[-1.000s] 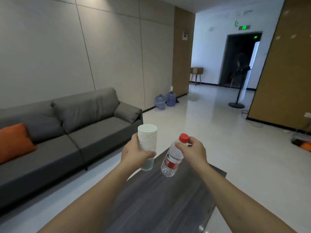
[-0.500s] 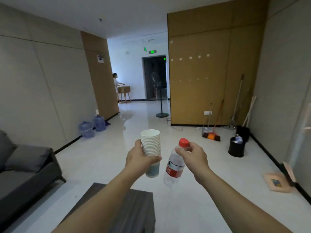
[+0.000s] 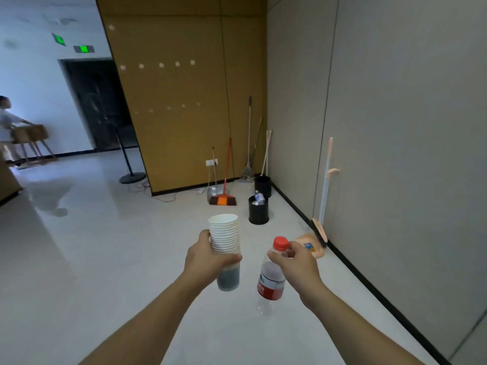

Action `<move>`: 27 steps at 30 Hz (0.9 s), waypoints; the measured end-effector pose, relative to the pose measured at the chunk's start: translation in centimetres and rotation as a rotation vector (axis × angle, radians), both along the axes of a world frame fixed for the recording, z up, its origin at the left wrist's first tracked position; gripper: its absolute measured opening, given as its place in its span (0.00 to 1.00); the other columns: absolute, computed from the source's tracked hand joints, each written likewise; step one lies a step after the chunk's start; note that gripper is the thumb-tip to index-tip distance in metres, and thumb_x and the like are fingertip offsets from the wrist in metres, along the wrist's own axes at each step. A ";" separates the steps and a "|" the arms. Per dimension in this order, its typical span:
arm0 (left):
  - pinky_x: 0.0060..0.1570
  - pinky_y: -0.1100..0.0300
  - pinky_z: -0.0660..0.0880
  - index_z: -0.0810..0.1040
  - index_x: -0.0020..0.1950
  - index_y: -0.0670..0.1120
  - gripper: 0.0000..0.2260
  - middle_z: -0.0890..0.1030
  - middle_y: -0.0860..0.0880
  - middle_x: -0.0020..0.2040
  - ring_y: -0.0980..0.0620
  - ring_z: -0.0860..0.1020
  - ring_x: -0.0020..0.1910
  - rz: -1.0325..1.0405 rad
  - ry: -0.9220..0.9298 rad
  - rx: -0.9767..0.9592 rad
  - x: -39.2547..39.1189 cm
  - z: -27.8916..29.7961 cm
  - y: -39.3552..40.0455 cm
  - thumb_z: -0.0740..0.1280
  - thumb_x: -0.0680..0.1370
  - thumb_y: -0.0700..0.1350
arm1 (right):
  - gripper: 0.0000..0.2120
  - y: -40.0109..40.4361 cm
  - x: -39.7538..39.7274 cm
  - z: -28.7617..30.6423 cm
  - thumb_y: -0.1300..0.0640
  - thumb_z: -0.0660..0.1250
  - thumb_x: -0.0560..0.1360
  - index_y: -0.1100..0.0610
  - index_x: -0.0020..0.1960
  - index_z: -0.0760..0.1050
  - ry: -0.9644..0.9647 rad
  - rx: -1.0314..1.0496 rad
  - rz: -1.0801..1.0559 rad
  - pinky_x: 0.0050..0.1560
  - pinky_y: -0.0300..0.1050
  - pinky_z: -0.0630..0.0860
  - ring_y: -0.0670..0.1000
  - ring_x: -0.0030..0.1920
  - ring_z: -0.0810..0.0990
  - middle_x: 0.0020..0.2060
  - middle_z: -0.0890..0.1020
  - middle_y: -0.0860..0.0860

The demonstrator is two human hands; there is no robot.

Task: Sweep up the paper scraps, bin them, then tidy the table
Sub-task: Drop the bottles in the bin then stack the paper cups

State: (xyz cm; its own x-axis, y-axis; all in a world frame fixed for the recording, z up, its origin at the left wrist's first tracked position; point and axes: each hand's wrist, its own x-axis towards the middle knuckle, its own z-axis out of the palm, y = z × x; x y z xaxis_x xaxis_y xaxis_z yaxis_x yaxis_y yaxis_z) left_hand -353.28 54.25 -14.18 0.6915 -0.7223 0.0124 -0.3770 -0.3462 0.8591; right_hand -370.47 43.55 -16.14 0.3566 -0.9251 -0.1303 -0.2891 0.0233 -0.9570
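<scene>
My left hand [image 3: 204, 260] grips a tall stack of white paper cups [image 3: 224, 237], held upright in front of me. My right hand [image 3: 296, 262] pinches the neck of a clear plastic water bottle [image 3: 271, 281] with a red cap and red label; the bottle hangs tilted below my fingers. Ahead on the floor stands a black bin [image 3: 258, 209] with scraps in it, and a second black bin [image 3: 262, 186] is behind it. An orange broom [image 3: 223, 199] and a grey dustpan [image 3: 212, 192] lean at the brown wall.
A pale dustpan with a long handle [image 3: 319, 233] leans on the right wall, a mop [image 3: 247, 169] stands in the corner. A fan stand [image 3: 131, 177] with cables is mid-floor at left. A person [image 3: 6, 122] is far left by a wooden table.
My view has swung right: the sofa and dark table have left the frame and the corner with bins and brooms is now ahead. Both hands keep the same hold.
</scene>
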 end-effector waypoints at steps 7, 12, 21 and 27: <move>0.52 0.52 0.79 0.65 0.62 0.56 0.36 0.76 0.54 0.57 0.51 0.76 0.55 -0.183 0.074 0.038 11.9 -3.4 -16.7 0.81 0.61 0.56 | 0.14 -13.7 7.9 -1.6 0.51 0.74 0.73 0.54 0.56 0.79 0.051 -0.013 -0.135 0.54 0.50 0.77 0.54 0.52 0.80 0.51 0.82 0.53; 0.50 0.53 0.79 0.66 0.61 0.56 0.34 0.77 0.55 0.55 0.51 0.77 0.54 -0.224 0.104 0.081 21.6 -3.7 -27.0 0.80 0.61 0.58 | 0.10 -22.5 16.2 -1.4 0.51 0.74 0.72 0.54 0.49 0.80 0.051 0.012 -0.213 0.51 0.49 0.78 0.52 0.50 0.81 0.48 0.83 0.53; 0.50 0.56 0.77 0.67 0.60 0.55 0.31 0.78 0.54 0.54 0.53 0.78 0.52 -0.255 0.164 0.138 33.0 -9.5 -46.6 0.78 0.64 0.60 | 0.13 -41.0 27.7 -7.7 0.50 0.74 0.72 0.51 0.54 0.78 0.106 0.122 -0.290 0.54 0.50 0.76 0.53 0.51 0.79 0.49 0.81 0.50; 0.51 0.54 0.78 0.65 0.64 0.54 0.32 0.75 0.52 0.57 0.50 0.76 0.54 -0.160 0.183 0.240 41.3 -12.3 -61.1 0.78 0.66 0.58 | 0.11 -57.6 37.1 -10.6 0.47 0.74 0.71 0.51 0.49 0.77 0.109 0.173 -0.256 0.42 0.43 0.73 0.50 0.45 0.79 0.43 0.81 0.48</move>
State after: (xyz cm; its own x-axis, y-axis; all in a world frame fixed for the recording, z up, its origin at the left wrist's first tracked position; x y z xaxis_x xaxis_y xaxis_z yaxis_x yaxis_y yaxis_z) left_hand -312.03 -6.85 -26.45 0.5443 -0.7889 -0.2852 -0.2899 -0.4959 0.8186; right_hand -333.38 -14.08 -26.74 0.0908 -0.9437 -0.3181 -0.3530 0.2682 -0.8963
